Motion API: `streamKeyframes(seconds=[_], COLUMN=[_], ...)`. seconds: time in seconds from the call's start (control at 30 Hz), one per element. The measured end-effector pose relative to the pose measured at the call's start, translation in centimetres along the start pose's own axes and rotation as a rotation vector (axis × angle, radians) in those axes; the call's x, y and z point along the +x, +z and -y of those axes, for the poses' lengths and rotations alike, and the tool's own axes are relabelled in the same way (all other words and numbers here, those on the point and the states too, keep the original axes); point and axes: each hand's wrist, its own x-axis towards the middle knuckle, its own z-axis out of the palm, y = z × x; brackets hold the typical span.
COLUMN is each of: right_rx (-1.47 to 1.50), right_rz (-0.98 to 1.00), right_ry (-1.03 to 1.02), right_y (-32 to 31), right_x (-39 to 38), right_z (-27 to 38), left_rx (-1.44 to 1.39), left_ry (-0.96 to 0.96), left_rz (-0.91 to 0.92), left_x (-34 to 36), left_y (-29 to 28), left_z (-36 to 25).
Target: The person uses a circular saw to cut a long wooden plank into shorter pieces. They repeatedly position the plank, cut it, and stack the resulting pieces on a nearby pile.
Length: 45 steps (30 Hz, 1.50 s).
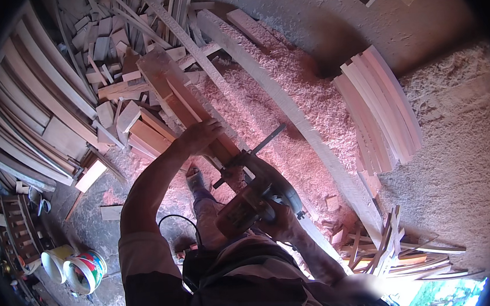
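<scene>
My right hand grips the rear handle of a circular saw. A metal guide bar sticks out across the saw's front. The saw sits at the near end of a long reddish-brown wooden board, which lies on a thick timber. My left hand is closed over the board just ahead of the saw, its fingers over the right edge. The blade is hidden under the saw body. A dark cord curves out at the left of the saw.
Pinkish shavings cover the floor under a long pale plank. Curved boards are stacked at right. Long boards and offcuts pile up at far left. Two buckets stand at lower left; thin strips lie at lower right.
</scene>
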Motion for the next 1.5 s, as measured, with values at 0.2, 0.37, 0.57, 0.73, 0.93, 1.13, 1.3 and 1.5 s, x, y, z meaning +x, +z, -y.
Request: streamKeyframes(seconds=[0.2, 0.37, 0.57, 0.73, 0.93, 1.13, 1.3, 1.5], right_rx=[-0.054, 0.011, -0.037, -0.041, -0.032, 0.002, -0.023, 0.001], right_rz=[-0.091, -0.067, -0.063, -0.025, -0.045, -0.028, -0.011, -0.022], right_ry=[-0.194, -0.091, -0.071, -0.037, -0.073, -0.111, -0.104, -0.118], right_y=[1.5, 1.4, 1.0, 1.0, 1.6, 2.0, 2.0, 2.2], right_x=[2.0, 2.9, 4.6, 6.0, 7.9, 10.1, 11.8, 13.7], right_z=[-0.7, 0.1, 1.5, 2.3, 2.5, 2.7, 3.5, 4.4], left_rx=[-0.017, 0.029, 0.034, 0.080, 0.053, -0.020, 0.062, 0.064], left_ry=[0.042, 0.083, 0.106, 0.056, 0.037, 0.036, -0.010, -0.024], left_rz=[0.047, 0.141, 0.120, 0.097, 0.006, 0.057, 0.022, 0.040], left_x=[0.0, 0.7, 0.7, 0.6, 0.0, -0.4, -0.6, -0.9], left_y=[-2.4, -2.6, -3.3, -3.3, -3.9, -4.6, -3.7, -3.5], left_z=[0.5, 1.7, 3.2, 4.8, 6.9, 9.2, 11.6, 14.0])
